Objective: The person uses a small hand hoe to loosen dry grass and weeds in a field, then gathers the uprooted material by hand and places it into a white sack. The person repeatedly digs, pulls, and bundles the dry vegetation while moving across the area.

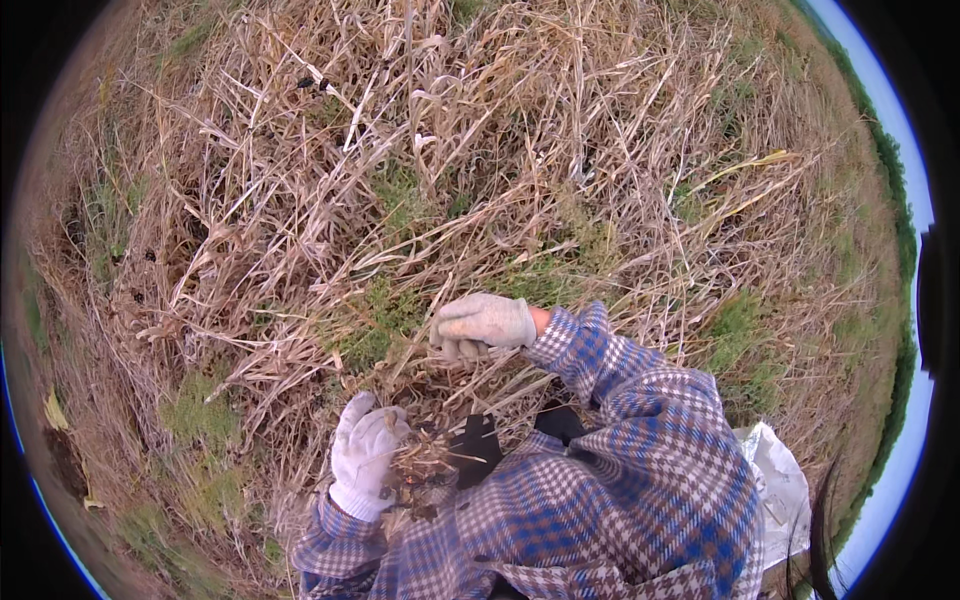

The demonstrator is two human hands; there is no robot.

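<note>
My left hand (367,455) wears a white knit glove and is at the lower middle, close to my body. Its fingers curl against a clump of dry stalks and brown leaf bits (424,469), which lies between the glove and my shirt front. My right hand (484,326), in an off-white, lightly soiled glove, is higher and to the right. Its fingers are bent downward over dry grass stalks (405,352); whether any stalk is gripped is hidden. Green feathery weeds (369,326) grow just left of this hand.
Flattened dry straw (480,187) covers the ground ahead. Dark small clumps (311,82) lie in it at upper left. A white plastic bag (780,491) is beside my body at right. Below my hands is my plaid shirt (600,495). A tree line (892,172) edges the field.
</note>
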